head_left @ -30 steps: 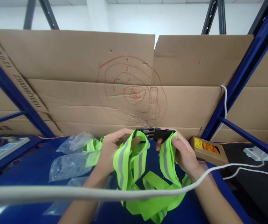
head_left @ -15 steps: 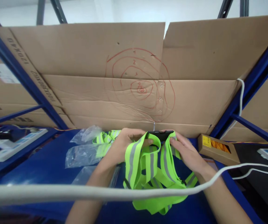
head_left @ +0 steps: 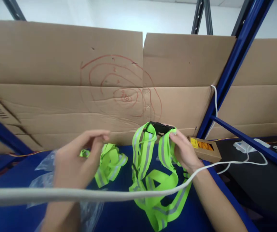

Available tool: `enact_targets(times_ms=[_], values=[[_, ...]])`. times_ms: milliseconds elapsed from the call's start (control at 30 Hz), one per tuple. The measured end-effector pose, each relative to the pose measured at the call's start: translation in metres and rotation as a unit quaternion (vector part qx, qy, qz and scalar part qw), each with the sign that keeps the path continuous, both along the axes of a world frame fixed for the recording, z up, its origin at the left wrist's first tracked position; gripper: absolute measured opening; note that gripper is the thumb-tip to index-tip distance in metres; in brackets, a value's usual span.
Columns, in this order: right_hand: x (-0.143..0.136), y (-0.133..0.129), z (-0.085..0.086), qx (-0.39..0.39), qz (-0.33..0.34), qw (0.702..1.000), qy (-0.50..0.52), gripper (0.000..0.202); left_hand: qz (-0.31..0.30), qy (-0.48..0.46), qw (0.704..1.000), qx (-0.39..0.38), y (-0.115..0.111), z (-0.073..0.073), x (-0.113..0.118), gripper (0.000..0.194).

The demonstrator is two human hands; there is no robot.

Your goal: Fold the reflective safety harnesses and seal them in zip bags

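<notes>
My right hand (head_left: 185, 149) grips a neon yellow-green reflective vest (head_left: 163, 154) made of straps with grey stripes. Its fingers close on the strap beside a black buckle (head_left: 161, 127) at the top, and the other straps hang in loops below. My left hand (head_left: 77, 161) is off the vest, blurred, with its fingers loosely bent, thumb apart and nothing visible in them. Just beyond it, a second bundle of the same green straps (head_left: 110, 164) lies crumpled on the blue table (head_left: 119, 214), partly hidden by the hand.
A white cable (head_left: 109, 195) crosses the foreground in front of both arms. Clear plastic bags (head_left: 43, 180) lie at the left. A small cardboard box (head_left: 204, 149) sits at the right, near a blue post (head_left: 227, 74). Behind stands a cardboard wall (head_left: 181, 61) with red rings drawn on it.
My left hand has let go of the vest and moved left, near the second strap bundle. The right hand still holds the vest, which hangs lower and longer. The view has turned right.
</notes>
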State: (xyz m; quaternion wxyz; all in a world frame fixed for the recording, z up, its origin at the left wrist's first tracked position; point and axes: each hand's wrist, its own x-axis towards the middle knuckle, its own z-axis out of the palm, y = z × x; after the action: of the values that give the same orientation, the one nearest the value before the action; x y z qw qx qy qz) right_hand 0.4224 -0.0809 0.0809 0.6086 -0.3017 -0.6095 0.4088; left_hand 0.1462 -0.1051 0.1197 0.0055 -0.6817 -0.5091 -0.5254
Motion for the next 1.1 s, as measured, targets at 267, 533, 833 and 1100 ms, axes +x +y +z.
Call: enact_targets(times_ms=[267,533,833,1100], values=[[-0.041,-0.022,-0.019,0.302,-0.024,0.885,-0.354,0.076,-0.209,-0.015,0.961,-0.181,0.005,-0.017,0.053,0.036],[-0.012,0.001,-0.014,0.220,-0.182,0.937,-0.199,0.044,-0.295,-0.126,0.917,-0.239,0.022,-0.015,0.045,0.033],[-0.021,0.012,-0.016,0.165,-0.102,0.955,-0.223,0.046,-0.364,-0.209,0.862,-0.284,0.034,-0.028,0.050,0.063],[-0.002,0.032,-0.019,0.150,-0.108,0.966,-0.182,0.044,-0.303,-0.230,0.873,-0.304,0.042,-0.022,0.026,0.072]])
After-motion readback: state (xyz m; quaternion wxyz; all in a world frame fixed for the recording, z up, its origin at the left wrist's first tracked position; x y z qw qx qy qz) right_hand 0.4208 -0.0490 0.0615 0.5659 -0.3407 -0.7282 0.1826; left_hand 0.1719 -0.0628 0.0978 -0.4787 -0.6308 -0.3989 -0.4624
